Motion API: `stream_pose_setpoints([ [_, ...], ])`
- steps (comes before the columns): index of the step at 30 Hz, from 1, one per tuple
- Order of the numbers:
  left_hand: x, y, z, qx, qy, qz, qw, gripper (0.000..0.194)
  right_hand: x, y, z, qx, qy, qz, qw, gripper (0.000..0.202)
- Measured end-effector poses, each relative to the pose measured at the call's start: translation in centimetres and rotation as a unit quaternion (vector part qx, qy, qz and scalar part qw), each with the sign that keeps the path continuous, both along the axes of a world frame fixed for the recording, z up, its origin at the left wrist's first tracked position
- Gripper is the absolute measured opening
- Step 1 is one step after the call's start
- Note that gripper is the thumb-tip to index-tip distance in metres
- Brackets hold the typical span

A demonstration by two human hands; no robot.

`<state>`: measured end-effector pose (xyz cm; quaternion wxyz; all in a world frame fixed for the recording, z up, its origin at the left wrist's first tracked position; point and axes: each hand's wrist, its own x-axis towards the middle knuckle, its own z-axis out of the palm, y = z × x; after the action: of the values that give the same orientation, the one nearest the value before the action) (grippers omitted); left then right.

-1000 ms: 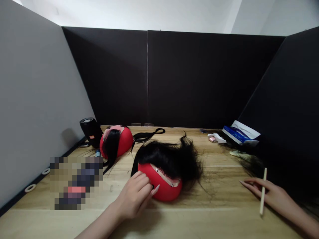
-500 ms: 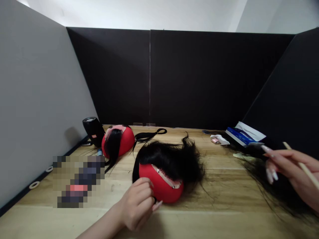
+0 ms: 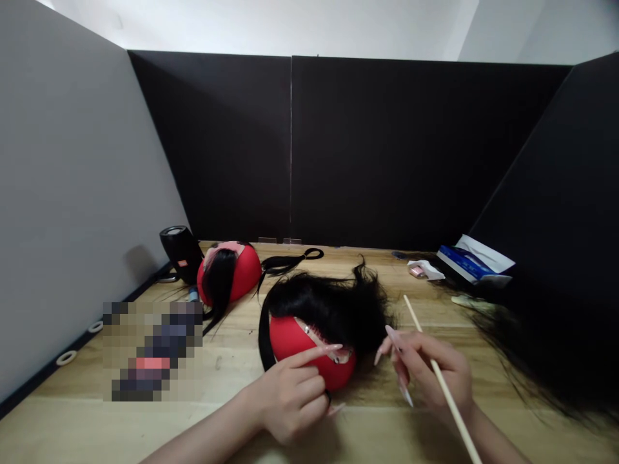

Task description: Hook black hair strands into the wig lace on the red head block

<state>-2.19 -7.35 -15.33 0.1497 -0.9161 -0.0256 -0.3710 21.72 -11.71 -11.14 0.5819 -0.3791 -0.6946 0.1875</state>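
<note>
Red wig form (image 3: 289,336) under L fingers (image 3: 316,354), w/ R fingers (image 3: 397,339) nearby

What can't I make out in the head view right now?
In the head view:
- Form: near lower part hidden by the left hand.
- Stick: lower end cut off by the bottom edge.
- Patch at left: contents masked by pixelation.
- Box: print too small.

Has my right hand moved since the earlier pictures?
Yes, leftward: your right hand was lower right of the blue box in the view; now it is lower left, near the red form.
</note>
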Motion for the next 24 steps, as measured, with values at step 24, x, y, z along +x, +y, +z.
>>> stream_pose_setpoints([
  [24, 0.5, 0.5, -1.7, -0.037, -0.014, -0.008, 0.999, 0.04, -5.2, 2.7, -4.7, 0.035, 0.044, 0.065, 0.996, 0.045],
])
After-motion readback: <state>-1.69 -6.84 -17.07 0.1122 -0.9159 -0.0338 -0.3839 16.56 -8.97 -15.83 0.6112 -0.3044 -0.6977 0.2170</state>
